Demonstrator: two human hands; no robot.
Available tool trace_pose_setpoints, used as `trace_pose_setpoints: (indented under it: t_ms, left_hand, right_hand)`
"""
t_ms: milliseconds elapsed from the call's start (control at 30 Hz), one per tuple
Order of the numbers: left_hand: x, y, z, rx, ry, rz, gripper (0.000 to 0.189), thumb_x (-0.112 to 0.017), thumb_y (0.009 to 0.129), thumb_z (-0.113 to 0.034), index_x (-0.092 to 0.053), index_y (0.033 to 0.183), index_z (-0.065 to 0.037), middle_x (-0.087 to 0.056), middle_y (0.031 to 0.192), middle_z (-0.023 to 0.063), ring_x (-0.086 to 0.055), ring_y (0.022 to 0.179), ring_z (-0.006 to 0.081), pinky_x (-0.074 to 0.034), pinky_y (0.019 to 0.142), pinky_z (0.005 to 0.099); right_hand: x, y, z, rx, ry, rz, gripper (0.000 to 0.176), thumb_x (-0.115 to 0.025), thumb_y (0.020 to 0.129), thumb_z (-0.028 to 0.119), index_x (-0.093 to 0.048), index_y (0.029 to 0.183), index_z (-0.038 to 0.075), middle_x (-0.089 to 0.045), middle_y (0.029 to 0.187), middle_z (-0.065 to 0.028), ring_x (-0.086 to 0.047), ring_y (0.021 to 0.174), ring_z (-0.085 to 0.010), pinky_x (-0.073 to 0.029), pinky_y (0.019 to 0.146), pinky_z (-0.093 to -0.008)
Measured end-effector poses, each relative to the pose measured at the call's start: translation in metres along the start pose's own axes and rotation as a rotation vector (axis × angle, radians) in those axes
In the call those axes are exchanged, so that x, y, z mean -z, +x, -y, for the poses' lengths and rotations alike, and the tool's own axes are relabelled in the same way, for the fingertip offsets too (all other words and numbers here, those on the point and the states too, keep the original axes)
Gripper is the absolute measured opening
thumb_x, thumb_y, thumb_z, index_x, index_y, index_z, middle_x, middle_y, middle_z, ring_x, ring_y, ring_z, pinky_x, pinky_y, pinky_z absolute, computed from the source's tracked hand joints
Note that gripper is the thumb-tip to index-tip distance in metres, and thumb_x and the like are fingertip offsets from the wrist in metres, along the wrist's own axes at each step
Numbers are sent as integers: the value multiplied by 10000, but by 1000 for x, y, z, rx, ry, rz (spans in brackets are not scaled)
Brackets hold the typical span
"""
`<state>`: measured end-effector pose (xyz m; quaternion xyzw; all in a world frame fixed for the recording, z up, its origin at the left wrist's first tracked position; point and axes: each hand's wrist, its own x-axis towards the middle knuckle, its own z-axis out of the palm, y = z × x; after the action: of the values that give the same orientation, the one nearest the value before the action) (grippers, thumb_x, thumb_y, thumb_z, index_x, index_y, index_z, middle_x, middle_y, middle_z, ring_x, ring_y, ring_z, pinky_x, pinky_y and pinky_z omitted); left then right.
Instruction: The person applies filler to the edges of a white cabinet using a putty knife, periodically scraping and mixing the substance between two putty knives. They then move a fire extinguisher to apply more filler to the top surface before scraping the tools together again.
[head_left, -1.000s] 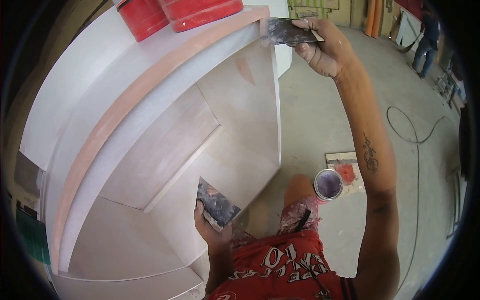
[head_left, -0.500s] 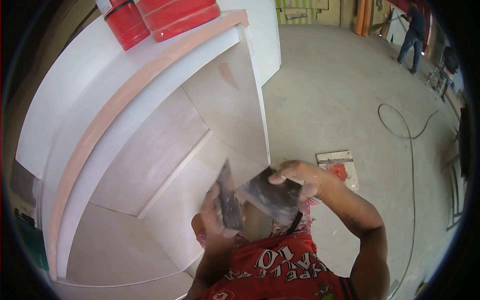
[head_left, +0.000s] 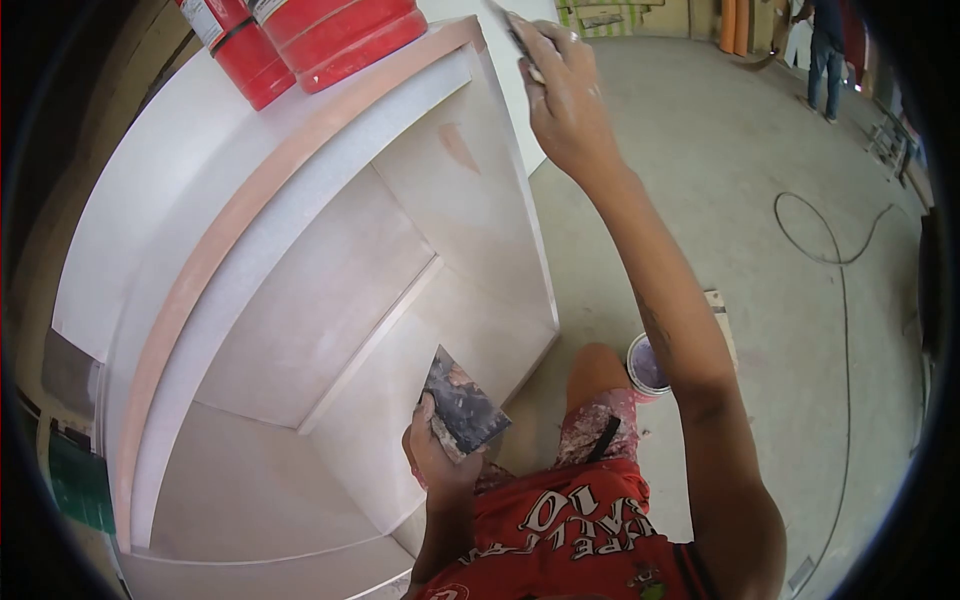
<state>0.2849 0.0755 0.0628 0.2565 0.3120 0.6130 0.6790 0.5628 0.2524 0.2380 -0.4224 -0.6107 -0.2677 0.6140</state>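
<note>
My left hand (head_left: pixel 437 452) is wrapped round the edge of a dark, smeared flat scraper (head_left: pixel 463 405), low in front of the white curved cabinet (head_left: pixel 350 290). Stretched far forward, my right hand (head_left: pixel 572 105) grips a second thin scraper (head_left: pixel 515 38), seen nearly edge-on near the cabinet's upper right corner. A salmon-coloured band (head_left: pixel 215 240) runs along the cabinet's curved rim, and a patch of like colour marks the inner side panel. Whether the right scraper touches the surface, I cannot tell.
Red containers (head_left: pixel 345 45) stand on the cabinet top. An open bucket (head_left: pixel 648 365) sits by my knee, beside a board (head_left: pixel 722 325) partly hidden by my right arm. A cable (head_left: pixel 845 350) lies on the floor. Another person (head_left: pixel 826 60) stands at the far right.
My right hand has moved from near my lap up and forward with its scraper. The left scraper's broad face has turned into view. The bucket shows more fully.
</note>
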Motion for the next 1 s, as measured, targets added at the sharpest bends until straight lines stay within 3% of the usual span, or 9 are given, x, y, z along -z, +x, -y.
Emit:
trace_pose_setpoints:
  t_ms: [200, 300, 467, 600, 667, 767, 800, 833, 1000]
  left_hand:
    - [42, 4, 9, -195, 195, -46, 327, -421, 1016, -263, -545, 1132, 16, -655, 925, 101, -660, 740, 187, -564, 689, 308]
    - [33, -1, 2, 18, -172, 60, 308, -450, 1003, -255, -548, 1139, 4, -652, 928, 100, -662, 786, 182, -562, 694, 312]
    - [62, 8, 16, 37, -10, -72, 299, -464, 994, -272, -591, 1073, -13, -654, 917, 75, -645, 707, 151, -503, 504, 255]
    - [-9, -3, -1, 45, -189, -100, 316, -472, 987, -297, -596, 1048, -13, -639, 883, 68, -626, 687, 139, -496, 500, 262]
    - [-21, -7, -5, -49, -242, 113, 322, -485, 981, -313, -587, 1060, -17, -618, 869, 71, -619, 705, 144, -504, 542, 272]
    - [-35, -18, -19, -38, -203, 30, 393, -434, 994, -356, -538, 1211, -45, -607, 877, 54, -583, 602, 124, -461, 447, 251]
    - [-35, -18, -18, -135, -139, -89, 446, -391, 1011, -379, -524, 1288, -55, -610, 883, 32, -565, 552, 96, -441, 394, 250]
    - [-15, -19, -17, -161, -255, 277, 469, -408, 993, -390, -520, 1283, -38, -599, 919, 59, -562, 573, 124, -476, 436, 294]
    - [-26, -16, -18, 40, -169, 260, 472, -491, 956, -349, -480, 1313, -41, -621, 1020, 94, -627, 810, 198, -540, 630, 341]
  right_hand:
    - [-25, -19, -19, 145, -24, 17, 788, -525, 687, -172, -490, 1406, 147, -493, 1332, -95, -448, 1132, -386, -489, 942, -424]
    - [-12, -33, -25, 139, -81, 124, 783, -522, 690, -168, -489, 1407, 146, -494, 1339, -99, -451, 1131, -380, -493, 936, -426]
    - [30, -55, 9, 27, 60, 228, 733, -510, 708, -162, -516, 1390, 104, -524, 1334, -125, -490, 1152, -366, -418, 1002, -419]
    - [86, -98, 92, 208, 496, 783, 837, -606, 665, -77, -451, 1459, 137, -463, 1403, -117, -422, 1284, -329, -387, 1068, -454]
    - [88, -127, 116, 171, 915, 737, 675, -611, 725, -25, -520, 1385, 84, -516, 1360, -115, -491, 1231, -349, -383, 1065, -462]
    - [88, -138, 105, -3, 636, 1004, 763, -608, 664, -70, -508, 1400, 104, -508, 1364, -117, -477, 1240, -362, -377, 1077, -472]
    - [88, -130, 93, 80, 494, 988, 759, -560, 668, -105, -512, 1396, 105, -496, 1360, -126, -463, 1233, -351, -394, 1050, -459]
    - [86, -116, 77, 160, 352, 967, 761, -512, 671, -140, -517, 1392, 105, -484, 1357, -136, -449, 1225, -339, -410, 1022, -446]
    - [73, 25, 2, 229, -99, 297, 498, -484, 773, -104, -643, 1213, 67, -594, 1122, -193, -554, 1067, -340, -429, 952, -411]
